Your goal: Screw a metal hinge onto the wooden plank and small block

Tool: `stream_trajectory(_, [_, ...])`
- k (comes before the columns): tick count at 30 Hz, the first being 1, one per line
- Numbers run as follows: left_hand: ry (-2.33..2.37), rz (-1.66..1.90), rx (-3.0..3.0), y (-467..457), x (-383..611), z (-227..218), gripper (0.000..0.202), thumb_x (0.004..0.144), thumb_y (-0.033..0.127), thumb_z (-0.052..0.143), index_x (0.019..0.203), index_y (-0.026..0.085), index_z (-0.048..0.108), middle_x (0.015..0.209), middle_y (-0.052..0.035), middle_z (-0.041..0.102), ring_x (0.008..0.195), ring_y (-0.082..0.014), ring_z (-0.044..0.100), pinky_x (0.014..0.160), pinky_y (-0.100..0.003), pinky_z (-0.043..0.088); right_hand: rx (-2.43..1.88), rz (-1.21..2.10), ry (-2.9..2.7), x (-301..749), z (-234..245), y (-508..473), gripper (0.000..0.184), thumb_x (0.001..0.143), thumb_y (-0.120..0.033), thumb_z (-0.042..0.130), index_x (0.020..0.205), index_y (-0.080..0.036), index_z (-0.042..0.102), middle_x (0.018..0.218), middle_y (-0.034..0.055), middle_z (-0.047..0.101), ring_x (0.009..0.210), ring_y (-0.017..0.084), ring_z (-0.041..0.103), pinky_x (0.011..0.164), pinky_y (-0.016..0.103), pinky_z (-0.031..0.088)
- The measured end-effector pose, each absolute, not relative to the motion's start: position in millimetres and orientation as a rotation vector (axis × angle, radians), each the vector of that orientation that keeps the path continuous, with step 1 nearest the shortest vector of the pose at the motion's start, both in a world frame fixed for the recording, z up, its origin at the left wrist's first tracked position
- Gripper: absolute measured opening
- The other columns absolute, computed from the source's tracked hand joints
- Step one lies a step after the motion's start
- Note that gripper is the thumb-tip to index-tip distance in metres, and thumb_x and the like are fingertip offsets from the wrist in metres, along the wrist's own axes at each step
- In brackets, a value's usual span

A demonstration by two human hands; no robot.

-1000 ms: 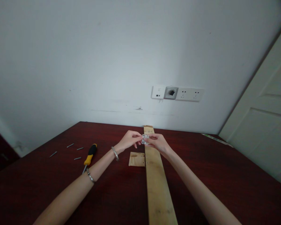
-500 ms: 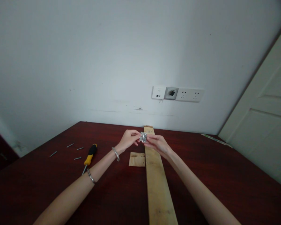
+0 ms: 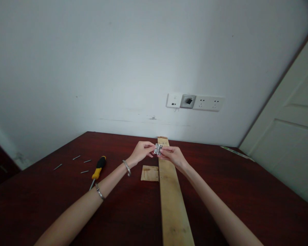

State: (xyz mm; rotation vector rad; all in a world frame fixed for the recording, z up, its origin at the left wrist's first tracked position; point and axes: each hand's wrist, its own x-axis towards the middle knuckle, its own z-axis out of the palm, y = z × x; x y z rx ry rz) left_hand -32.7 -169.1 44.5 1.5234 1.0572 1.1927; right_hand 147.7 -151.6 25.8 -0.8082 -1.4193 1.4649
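A small silver metal hinge (image 3: 158, 149), its leaves spread and dotted with screw holes, is held up above the far part of a long wooden board (image 3: 170, 191). My left hand (image 3: 141, 152) pinches its left edge between thumb and fingers. On the other side, my right hand (image 3: 174, 157) grips the right leaf. Below the hands, a small square wooden block (image 3: 150, 173) lies against the board's left side. A screwdriver (image 3: 99, 169) with a yellow and black handle rests left of my left forearm, which partly covers its shaft.
Several loose screws (image 3: 84, 171) lie on the dark red table (image 3: 123, 212) left of the screwdriver. Behind the table rises a white wall with sockets (image 3: 195, 102). A pale panelled door (image 3: 292, 112) stands at the right, near a thin strip (image 3: 237, 153) on the table's edge.
The hinge has shifted slightly right and turned a little between my fingers. Both hands keep their hold on it. The board, block, screwdriver and screws lie as before.
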Motion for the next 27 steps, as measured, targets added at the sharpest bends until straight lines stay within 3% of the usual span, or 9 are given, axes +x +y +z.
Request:
stream_trajectory(13, [0.993,1.213,1.444,-168,-31,39,0.027,0.069,0.031,0.078,0.080,0.008,0.069,0.076,-0.0061,0.069,0.068,-0.0132,0.066,0.065,-0.024,0.055,-0.808,1.114,-1.659,146,29,-152,0.031,0.070,-0.039,0.070,0.089,-0.017,0.077,0.080,0.0056,0.076,0.068,0.018,0.069,0.064,0.031,0.057])
stream_trajectory(27, [0.890,1.171,1.364,-169,-32,39,0.043,0.065,0.039,0.081,0.092,0.007,0.071,0.085,-0.0109,0.072,0.073,-0.0174,0.069,0.070,-0.028,0.056,-0.733,1.185,-1.528,139,25,-156,0.038,0.060,-0.039,0.079,0.090,-0.017,0.076,0.077,0.0042,0.074,0.064,0.017,0.067,0.066,0.034,0.058])
